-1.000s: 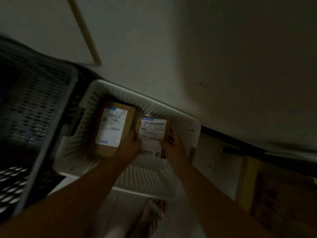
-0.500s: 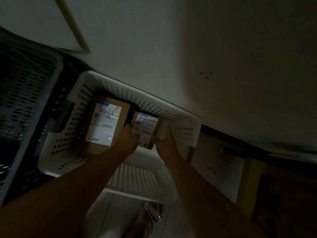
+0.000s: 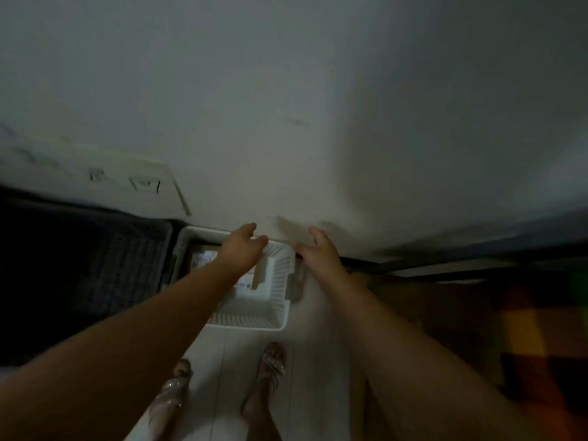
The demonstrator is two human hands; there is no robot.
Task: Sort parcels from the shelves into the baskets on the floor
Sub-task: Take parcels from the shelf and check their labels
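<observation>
A white perforated basket (image 3: pixel 273 308) stands on the floor against the wall. Brown labelled parcels (image 3: pixel 203 257) lie inside it, mostly hidden behind my left forearm. My left hand (image 3: pixel 243 251) hovers above the basket's far side with fingers loosely extended and holds nothing. My right hand (image 3: pixel 318 251) hangs over the basket's right rim, fingers relaxed and empty. The view is dim and blurred.
A dark perforated basket (image 3: pixel 95 268) sits to the left of the white one. The pale wall (image 3: pixel 286 106) rises right behind both. My sandalled feet (image 3: pixel 270 364) stand on the light floor in front. Dark furniture (image 3: pixel 477 307) fills the right side.
Both hands have let go of the small parcel and lifted out of the basket. The camera has risen, so the basket looks smaller and my feet show.
</observation>
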